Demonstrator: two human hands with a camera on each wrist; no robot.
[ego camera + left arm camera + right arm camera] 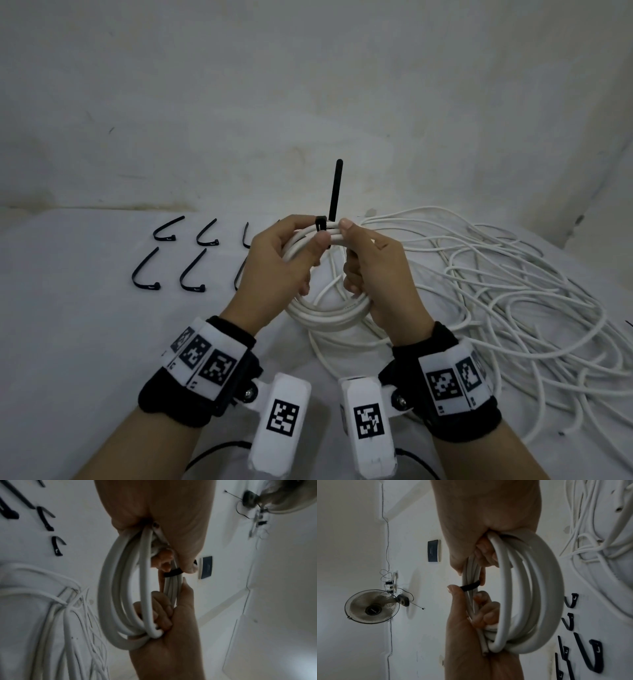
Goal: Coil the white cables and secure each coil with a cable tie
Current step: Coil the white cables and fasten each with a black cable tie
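In the head view both hands hold a coil of white cable (325, 313) upright above the table. A black cable tie (334, 192) is wrapped over the top of the coil, its tail pointing straight up and its head by my left thumb. My left hand (310, 236) grips the coil's left side, with the thumb tip against the tie band (470, 586). My right hand (352, 240) grips the right side, fingers curled through the coil (123, 588) and thumb on top beside the tie (172, 573).
Several spare black cable ties (181, 270) lie in two rows on the white table (85, 325), left of my hands. A large loose tangle of white cable (496, 291) covers the table's right side. A wall stands just behind, and a wall fan (371, 607) hangs opposite.
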